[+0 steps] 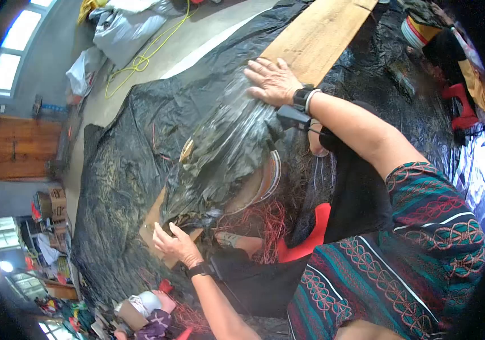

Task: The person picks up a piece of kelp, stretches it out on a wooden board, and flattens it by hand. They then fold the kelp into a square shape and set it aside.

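Observation:
A long wooden plank (316, 34) lies across a large black plastic sheet (140, 147) spread on the floor. A bunched, shiny fold of that plastic (225, 147) covers the plank's middle. My right hand (273, 80) presses flat on the fold where the bare plank begins, fingers spread, with a watch and bracelet on the wrist. My left hand (173, 243) pinches the edge of the plastic at the plank's near end (153, 222); its wrist carries a black band. My patterned sleeve (424, 226) fills the lower right.
A round hoop-like rim (275, 173) and a bundle of red strands (268, 224) lie by my sandalled foot (228, 241) and a red stool (310, 235). A yellow cord (140, 59) and grey bags (123, 25) lie on the concrete floor. Cardboard boxes (55, 204) stand near the windows.

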The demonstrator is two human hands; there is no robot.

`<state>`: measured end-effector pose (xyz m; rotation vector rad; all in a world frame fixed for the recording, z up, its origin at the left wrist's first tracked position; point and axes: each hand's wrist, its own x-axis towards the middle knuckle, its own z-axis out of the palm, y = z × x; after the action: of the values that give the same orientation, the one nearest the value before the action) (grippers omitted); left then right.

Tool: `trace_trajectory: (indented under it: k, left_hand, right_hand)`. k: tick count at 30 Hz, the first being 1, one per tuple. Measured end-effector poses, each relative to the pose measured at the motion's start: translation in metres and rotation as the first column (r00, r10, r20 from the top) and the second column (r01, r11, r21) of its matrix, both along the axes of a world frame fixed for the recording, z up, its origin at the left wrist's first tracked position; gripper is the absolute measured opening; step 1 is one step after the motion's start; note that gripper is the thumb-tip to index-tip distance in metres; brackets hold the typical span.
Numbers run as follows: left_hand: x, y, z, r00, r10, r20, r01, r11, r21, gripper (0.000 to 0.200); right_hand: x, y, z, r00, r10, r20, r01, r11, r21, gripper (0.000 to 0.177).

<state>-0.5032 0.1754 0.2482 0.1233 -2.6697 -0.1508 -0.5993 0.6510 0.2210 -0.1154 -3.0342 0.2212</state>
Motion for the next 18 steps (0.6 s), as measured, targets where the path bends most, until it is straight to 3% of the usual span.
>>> trace_trajectory:
  k: [4,7,9,10,11,13,18]
  left_hand:
    - [-0.006,0.004,0.004,0.985,-0.165,-0.042,0.171,0.949,0.266,0.047]
    - [-0.014,0.013,-0.004,0.963,-0.213,-0.164,0.237,0.961,0.144,0.049]
    - [-0.017,0.003,-0.012,0.975,-0.218,-0.044,0.222,0.97,0.102,0.043]
    - [-0.017,-0.001,-0.018,0.978,-0.206,-0.036,0.207,0.976,0.065,0.028]
    - [-0.017,0.0,-0.017,0.982,-0.188,-0.036,0.19,0.979,0.073,0.028]
    - [-0.017,0.005,-0.01,0.996,-0.087,0.017,0.086,0.994,0.066,0.019]
    - [-0.018,0.004,-0.008,0.999,-0.019,0.027,0.019,1.0,-0.019,0.019]
  right_hand:
    - [-0.001,0.007,0.002,1.0,0.005,0.014,-0.006,0.999,0.045,0.065]
    - [-0.001,0.01,0.004,0.998,0.006,0.057,-0.009,0.999,0.051,0.064]
    - [-0.011,0.02,-0.015,1.0,0.027,0.004,-0.028,0.996,0.08,0.066]
    - [-0.013,0.025,-0.022,0.999,0.032,0.005,-0.032,0.996,0.079,0.066]
    - [-0.007,0.015,-0.003,0.995,-0.035,0.088,0.026,0.994,0.107,0.066]
    - [-0.006,0.017,0.002,0.996,0.001,0.086,-0.013,0.99,0.141,0.063]
    - [-0.007,0.025,-0.004,0.998,0.017,0.065,-0.023,0.995,0.101,0.065]
